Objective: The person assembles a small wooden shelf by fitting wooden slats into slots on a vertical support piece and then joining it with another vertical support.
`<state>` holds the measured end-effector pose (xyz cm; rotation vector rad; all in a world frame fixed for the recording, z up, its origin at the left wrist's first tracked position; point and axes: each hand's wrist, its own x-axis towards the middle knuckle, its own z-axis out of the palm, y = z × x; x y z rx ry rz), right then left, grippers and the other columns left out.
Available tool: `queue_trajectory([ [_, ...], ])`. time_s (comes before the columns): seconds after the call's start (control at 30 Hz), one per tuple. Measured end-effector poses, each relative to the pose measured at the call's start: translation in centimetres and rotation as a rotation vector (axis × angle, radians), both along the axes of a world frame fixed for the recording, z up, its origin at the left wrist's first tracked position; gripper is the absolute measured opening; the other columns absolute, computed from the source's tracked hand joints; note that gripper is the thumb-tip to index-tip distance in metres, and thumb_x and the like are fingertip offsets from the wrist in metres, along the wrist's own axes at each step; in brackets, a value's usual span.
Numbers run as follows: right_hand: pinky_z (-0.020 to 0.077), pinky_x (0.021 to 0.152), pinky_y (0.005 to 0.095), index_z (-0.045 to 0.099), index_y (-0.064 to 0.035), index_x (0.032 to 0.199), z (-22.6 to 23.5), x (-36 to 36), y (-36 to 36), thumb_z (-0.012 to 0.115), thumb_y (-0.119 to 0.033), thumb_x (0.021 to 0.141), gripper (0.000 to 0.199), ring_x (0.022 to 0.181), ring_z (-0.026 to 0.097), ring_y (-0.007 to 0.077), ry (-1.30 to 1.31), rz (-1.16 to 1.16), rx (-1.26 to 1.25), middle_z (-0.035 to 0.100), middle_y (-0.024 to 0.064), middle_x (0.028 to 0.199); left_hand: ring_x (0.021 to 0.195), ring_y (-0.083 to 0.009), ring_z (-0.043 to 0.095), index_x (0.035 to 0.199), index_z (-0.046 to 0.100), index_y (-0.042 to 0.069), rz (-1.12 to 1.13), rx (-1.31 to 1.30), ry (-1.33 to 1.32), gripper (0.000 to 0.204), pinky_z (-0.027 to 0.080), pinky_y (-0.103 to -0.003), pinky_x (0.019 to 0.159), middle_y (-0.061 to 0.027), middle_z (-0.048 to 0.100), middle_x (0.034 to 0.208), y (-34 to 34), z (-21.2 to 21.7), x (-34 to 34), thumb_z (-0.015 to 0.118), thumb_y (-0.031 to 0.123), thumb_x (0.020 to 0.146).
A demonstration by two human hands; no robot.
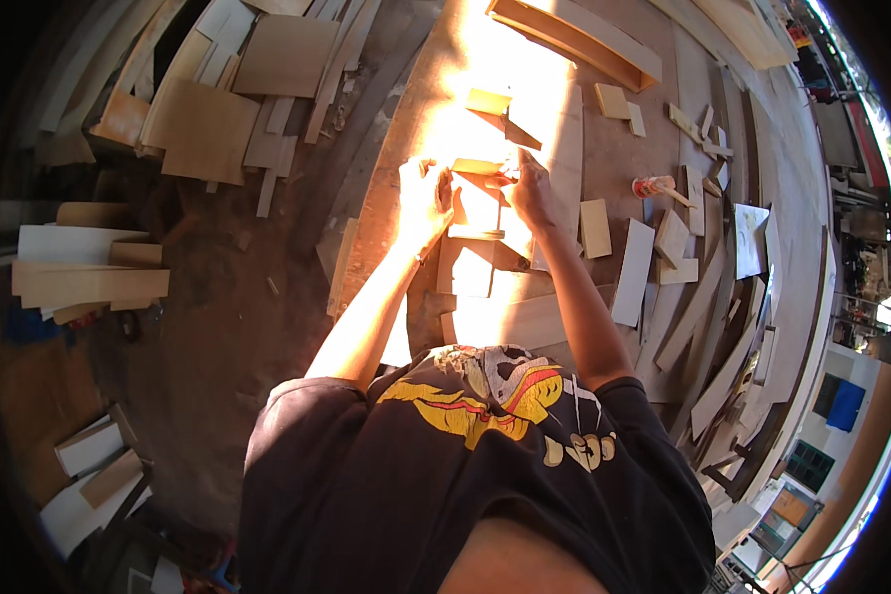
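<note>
Hands gripping a small wooden piece point(477, 166) above the desk point(406, 188).
Left hand point(424, 203) closes on the left end, right hand point(530, 188) pinches the right end; the piece lies level over a sunlit board point(485, 322). Offcuts point(596, 228) and a glue bottle point(651, 185) crowd the right side, while the desk's left edge borders open floor point(218, 327).

Black short-sleeved T-shirt point(445, 475), yellow, red and white skull graphic on front; forearms bare.
</note>
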<state>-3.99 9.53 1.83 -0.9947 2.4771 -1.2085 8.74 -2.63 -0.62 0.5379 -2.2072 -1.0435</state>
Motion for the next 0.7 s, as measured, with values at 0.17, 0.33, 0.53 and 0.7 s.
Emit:
queue_trajectory([
  [0.17,0.0483,0.061,0.0382,0.053,0.0006,0.092,-4.2,-1.0,1.0,0.057,0.003,0.076,0.016,0.076,0.062,0.0314,-0.084,-0.006,-0.098,0.059,0.0189,0.091,0.091,-0.0276,0.044,0.102,0.06,0.005,-0.001,-0.069,-0.008,0.035,0.04,-0.036,0.079,-0.0128,0.048,0.095,0.0,0.0,-0.1,0.068,-0.001,0.069],
  [0.33,0.0472,0.058,0.0374,0.056,-0.0012,0.09,-2.2,0.0,0.0,0.06,0.001,0.074,0.017,0.07,0.061,0.0318,0.105,-0.009,-0.018,0.061,0.0175,0.085,0.09,-0.027,0.044,0.105,0.06,0.006,-0.019,-0.036,0.075,0.038,0.039,-0.036,0.079,-0.0105,0.05,0.092,-0.2,-0.9,-0.2,0.069,-0.001,0.068],
  [0.53,0.0467,0.056,0.0326,0.055,0.0006,0.093,-0.5,0.5,-0.5,0.056,0.006,0.073,0.021,0.065,0.063,0.0237,-0.176,-0.047,-0.148,0.063,0.0156,0.076,0.091,-0.0245,0.044,0.094,0.063,0.004,0.001,-0.086,-0.013,0.025,0.039,-0.033,0.078,-0.0087,0.051,0.092,-0.2,-0.1,-0.1,0.07,0.002,0.07],
  [0.7,0.047,0.055,0.0289,0.051,0.0053,0.094,-0.6,0.6,-0.3,0.049,0.009,0.074,0.02,0.068,0.065,0.0189,-0.126,-0.029,-0.102,0.064,0.0138,0.076,0.092,-0.0243,0.043,0.093,0.063,0.004,0.005,-0.083,-0.018,0.024,0.039,-0.034,0.079,-0.0075,0.052,0.092,-0.1,0.1,-0.3,0.07,0.003,0.071],
])
